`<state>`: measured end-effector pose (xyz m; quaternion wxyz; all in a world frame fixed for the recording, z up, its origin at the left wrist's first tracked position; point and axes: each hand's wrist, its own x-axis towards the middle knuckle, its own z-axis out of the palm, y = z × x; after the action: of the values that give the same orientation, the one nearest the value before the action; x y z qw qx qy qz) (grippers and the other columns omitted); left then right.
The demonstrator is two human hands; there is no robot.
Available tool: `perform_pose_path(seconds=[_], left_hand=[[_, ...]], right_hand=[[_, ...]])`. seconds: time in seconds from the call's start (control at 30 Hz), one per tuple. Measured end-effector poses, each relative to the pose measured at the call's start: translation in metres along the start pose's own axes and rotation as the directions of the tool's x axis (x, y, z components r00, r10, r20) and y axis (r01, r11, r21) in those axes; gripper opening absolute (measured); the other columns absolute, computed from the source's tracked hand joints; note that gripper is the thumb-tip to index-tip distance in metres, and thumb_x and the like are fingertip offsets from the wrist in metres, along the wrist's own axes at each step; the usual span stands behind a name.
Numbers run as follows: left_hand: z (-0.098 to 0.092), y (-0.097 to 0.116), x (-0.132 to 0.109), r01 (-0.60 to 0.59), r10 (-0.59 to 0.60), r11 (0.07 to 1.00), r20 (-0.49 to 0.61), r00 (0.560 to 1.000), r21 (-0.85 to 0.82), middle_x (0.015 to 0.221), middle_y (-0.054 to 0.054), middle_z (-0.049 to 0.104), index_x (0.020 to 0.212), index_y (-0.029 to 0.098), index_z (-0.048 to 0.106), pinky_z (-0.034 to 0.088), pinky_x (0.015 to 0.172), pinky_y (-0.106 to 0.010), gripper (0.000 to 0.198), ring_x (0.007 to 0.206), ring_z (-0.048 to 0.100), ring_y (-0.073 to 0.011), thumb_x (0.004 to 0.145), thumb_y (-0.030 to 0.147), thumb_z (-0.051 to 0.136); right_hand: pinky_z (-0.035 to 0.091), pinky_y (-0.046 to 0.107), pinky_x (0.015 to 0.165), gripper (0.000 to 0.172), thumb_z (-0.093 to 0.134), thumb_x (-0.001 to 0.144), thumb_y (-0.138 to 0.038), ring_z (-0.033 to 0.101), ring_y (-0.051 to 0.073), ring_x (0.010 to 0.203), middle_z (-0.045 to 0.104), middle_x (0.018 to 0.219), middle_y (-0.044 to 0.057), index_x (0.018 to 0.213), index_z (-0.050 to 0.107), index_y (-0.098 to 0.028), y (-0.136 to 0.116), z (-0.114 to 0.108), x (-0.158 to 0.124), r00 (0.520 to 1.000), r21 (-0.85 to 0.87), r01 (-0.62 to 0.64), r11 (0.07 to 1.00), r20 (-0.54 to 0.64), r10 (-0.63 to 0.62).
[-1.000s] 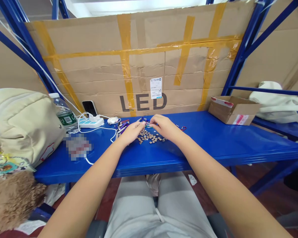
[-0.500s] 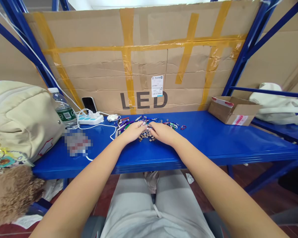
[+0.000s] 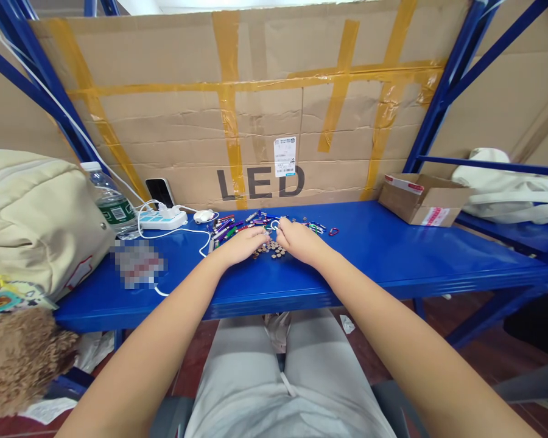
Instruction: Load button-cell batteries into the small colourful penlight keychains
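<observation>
My left hand (image 3: 245, 244) is over the blue table with thumb and fingers pinched together; whatever small thing is between them is too small to make out. Just beside it, my right hand (image 3: 301, 240) is closed on a pale metal ring (image 3: 274, 225), perhaps a carabiner, whose curved end shows between the hands. Below the fingertips lie several small round metal pieces (image 3: 277, 250). Behind and to the left of my hands is a pile of coloured metal clips and tubes (image 3: 228, 229), purple, blue, green and red. A red carabiner (image 3: 333, 232) lies apart on the right.
A white power strip (image 3: 158, 220) with cables, a phone (image 3: 159, 193) and a water bottle (image 3: 114, 207) stand at back left, next to a cream bag (image 3: 41, 213). An open cardboard box (image 3: 422, 199) sits at back right. Cardboard (image 3: 187, 134) walls the table's (image 3: 393, 255) rear.
My hands have drawn slightly apart at the fingertips, and the pale ring now shows more clearly between them. The whole view has shifted a little.
</observation>
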<state>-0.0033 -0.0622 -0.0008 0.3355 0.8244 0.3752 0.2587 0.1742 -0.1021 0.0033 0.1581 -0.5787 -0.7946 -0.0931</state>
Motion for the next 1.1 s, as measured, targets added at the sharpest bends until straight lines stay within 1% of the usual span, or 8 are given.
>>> perform_pose_path(seconds=[0.17,0.43,0.63,0.7,0.77,0.83,0.93,1.1], left_hand=[[0.002,0.004,-0.002,-0.012,0.020,0.992,0.064,0.998,-0.124,0.061,0.005,0.039,0.074,0.019,0.047,0.028,0.046,-0.022,0.017,0.051,0.033,-0.0092,0.081,0.034,0.047],[0.003,0.011,-0.004,0.173,-0.109,0.907,0.185,0.977,-0.383,0.058,0.006,0.031,0.073,0.018,0.045,0.017,0.042,-0.019,0.017,0.043,0.027,-0.0054,0.083,0.032,0.049],[0.001,0.014,-0.004,0.224,-0.163,0.856,0.167,0.972,-0.466,0.053,0.008,0.025,0.074,0.019,0.044,0.011,0.041,-0.020,0.020,0.039,0.018,-0.0050,0.087,0.034,0.046],[0.000,0.015,-0.005,0.186,-0.147,0.884,0.123,0.982,-0.428,0.054,0.008,0.026,0.076,0.019,0.045,0.012,0.041,-0.020,0.024,0.041,0.019,-0.0057,0.088,0.040,0.046],[-0.001,0.015,-0.005,0.083,-0.075,0.946,0.037,0.997,-0.314,0.056,0.007,0.032,0.078,0.019,0.048,0.019,0.044,-0.021,0.029,0.045,0.025,-0.0068,0.087,0.047,0.050],[-0.002,0.014,-0.005,-0.045,0.037,0.991,-0.068,0.997,-0.128,0.063,0.004,0.043,0.078,0.018,0.052,0.031,0.052,-0.022,0.031,0.054,0.037,-0.0088,0.086,0.049,0.053],[-0.003,0.012,-0.004,-0.160,0.176,0.981,-0.172,0.969,0.106,0.077,0.000,0.056,0.078,0.017,0.057,0.040,0.070,-0.025,0.032,0.073,0.049,-0.0134,0.086,0.047,0.053],[-0.004,0.014,-0.003,-0.225,0.247,0.965,-0.173,0.953,0.133,0.090,-0.003,0.064,0.087,0.017,0.061,0.042,0.083,-0.028,0.030,0.086,0.056,-0.0170,0.088,0.045,0.050]], right_hand=[[0.036,0.031,0.062,0.022,0.034,0.097,-0.027,0.066,0.027,0.078,0.071,0.093,0.016,0.106,0.050,-0.014,0.001,0.003,0.000,0.999,0.071,0.036,0.997,-0.021,-0.035],[0.032,0.029,0.058,0.020,0.034,0.097,-0.027,0.062,0.024,0.071,0.071,0.088,0.015,0.102,0.049,-0.015,0.003,0.003,-0.001,0.998,0.125,0.061,0.990,-0.028,-0.058],[0.029,0.029,0.058,0.016,0.035,0.096,-0.027,0.057,0.021,0.066,0.067,0.081,0.010,0.096,0.048,-0.018,0.004,0.006,-0.001,0.995,0.195,0.099,0.976,-0.044,-0.092],[0.030,0.028,0.058,0.014,0.035,0.096,-0.028,0.053,0.019,0.064,0.064,0.078,0.007,0.090,0.045,-0.020,0.005,0.008,-0.001,0.992,0.272,0.119,0.955,-0.061,-0.106],[0.033,0.028,0.059,0.016,0.034,0.096,-0.029,0.051,0.017,0.063,0.060,0.074,0.003,0.083,0.040,-0.022,0.006,0.009,-0.002,0.990,0.407,0.142,0.902,-0.072,-0.123],[0.036,0.027,0.060,0.021,0.032,0.096,-0.029,0.049,0.015,0.061,0.055,0.067,-0.001,0.076,0.036,-0.024,0.005,0.008,-0.003,0.990,0.567,0.142,0.812,-0.063,-0.129],[0.039,0.027,0.062,0.026,0.028,0.096,-0.023,0.045,0.013,0.055,0.047,0.056,-0.005,0.070,0.032,-0.024,0.003,0.004,-0.005,0.990,0.749,0.116,0.653,-0.031,-0.141],[0.036,0.026,0.059,0.029,0.028,0.094,-0.018,0.038,0.011,0.048,0.042,0.048,-0.006,0.066,0.035,-0.023,0.002,0.003,-0.005,0.982,0.869,0.106,0.483,-0.014,-0.190]])
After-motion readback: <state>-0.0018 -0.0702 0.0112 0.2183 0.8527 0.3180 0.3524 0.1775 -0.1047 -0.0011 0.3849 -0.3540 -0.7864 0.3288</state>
